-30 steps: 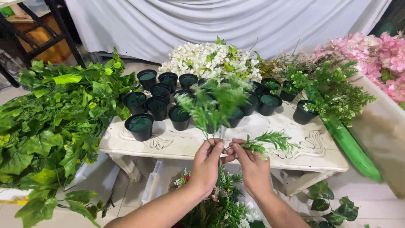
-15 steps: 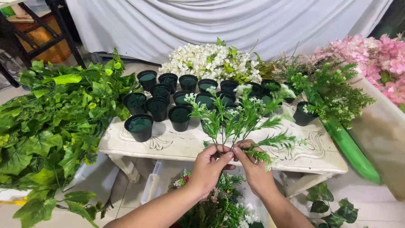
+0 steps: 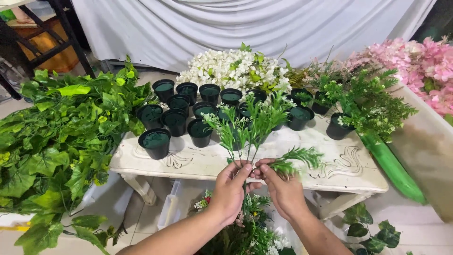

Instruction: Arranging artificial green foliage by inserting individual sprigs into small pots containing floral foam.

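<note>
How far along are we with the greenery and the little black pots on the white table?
Looks done: a few pots at the right already carry green sprigs. In hand: the left hand pinches a cluster of green stems upright, while the right hand holds a small fern sprig beside it. Left: about a dozen black pots on the white table show only bare green foam.

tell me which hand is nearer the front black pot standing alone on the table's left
Left. The left hand is right of the front black pot; the right hand is farther right.
</note>
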